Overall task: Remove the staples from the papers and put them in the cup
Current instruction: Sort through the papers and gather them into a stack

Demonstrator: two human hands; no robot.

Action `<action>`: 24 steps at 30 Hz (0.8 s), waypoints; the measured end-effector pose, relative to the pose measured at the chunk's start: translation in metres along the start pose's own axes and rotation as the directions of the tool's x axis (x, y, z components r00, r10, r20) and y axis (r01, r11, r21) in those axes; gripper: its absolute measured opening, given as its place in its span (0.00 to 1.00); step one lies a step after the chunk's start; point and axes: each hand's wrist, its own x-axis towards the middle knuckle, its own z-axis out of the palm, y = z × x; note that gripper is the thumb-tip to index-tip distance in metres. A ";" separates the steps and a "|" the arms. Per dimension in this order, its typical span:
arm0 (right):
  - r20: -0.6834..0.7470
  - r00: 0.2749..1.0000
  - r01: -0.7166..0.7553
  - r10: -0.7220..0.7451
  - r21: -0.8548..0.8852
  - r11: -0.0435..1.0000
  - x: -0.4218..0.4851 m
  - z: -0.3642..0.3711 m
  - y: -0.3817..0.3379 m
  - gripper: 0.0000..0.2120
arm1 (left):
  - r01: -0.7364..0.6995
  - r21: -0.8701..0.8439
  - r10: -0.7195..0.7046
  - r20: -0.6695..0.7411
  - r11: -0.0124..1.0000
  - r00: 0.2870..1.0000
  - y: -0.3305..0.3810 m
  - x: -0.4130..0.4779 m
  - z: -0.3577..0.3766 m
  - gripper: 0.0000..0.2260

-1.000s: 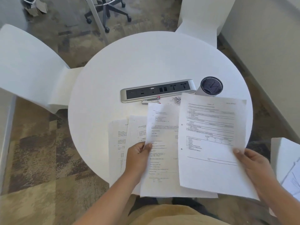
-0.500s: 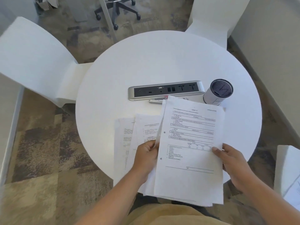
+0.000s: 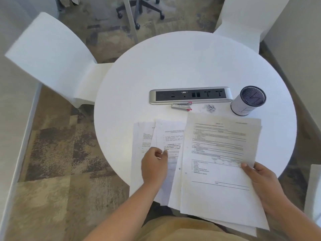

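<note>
- Since the earlier frames, the two separate sheets have been brought together into one bundle on the right, and the left hand [image 3: 154,166] has let go and shifted onto the sheets lying at the near edge.
- Round white table [image 3: 182,66] carries everything; white chairs [image 3: 52,54] stand off its left and far-right sides.
- Gathered papers [image 3: 218,164] overhang the table's near edge toward the person's lap; the right hand [image 3: 264,183] grips them at their right margin, thumb on top.
- Loose sheets [image 3: 161,134] lie fanned at the near-left edge; the left hand rests on them with fingers curled, and whether it pinches a page I cannot tell.
- Power strip [image 3: 190,95] sits set into the table's middle.
- Cup [image 3: 248,100] stands upright toward the right edge, just beyond the bundle's far corner.
- Staple remover [image 3: 181,106] lies just in front of the power strip, untouched.
- Pulled staples [image 3: 210,108] lie in a small heap on the table between remover and cup, not in the cup, so that step seems not yet done.
- Risk: the bundle's far edge lies close to the heap; sliding the papers forward could scatter staples or bury them. Held by one margin only, the overhanging bundle could also fan apart and slip off.
</note>
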 end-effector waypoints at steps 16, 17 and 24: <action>-0.035 0.997 0.071 -0.073 -0.044 0.996 -0.012 -0.002 -0.001 0.07 | 0.110 0.565 -0.143 0.014 0.818 0.990 -0.010 0.045 0.015 0.41; -0.034 0.997 0.074 -0.075 -0.035 0.997 -0.012 -0.002 0.000 0.08 | 0.128 0.531 -0.159 0.014 0.838 0.987 -0.010 0.046 0.014 0.42; -0.050 0.995 0.089 -0.090 -0.030 0.996 -0.015 -0.005 -0.003 0.06 | 0.100 0.537 -0.160 0.066 0.838 0.985 -0.016 0.054 0.009 0.29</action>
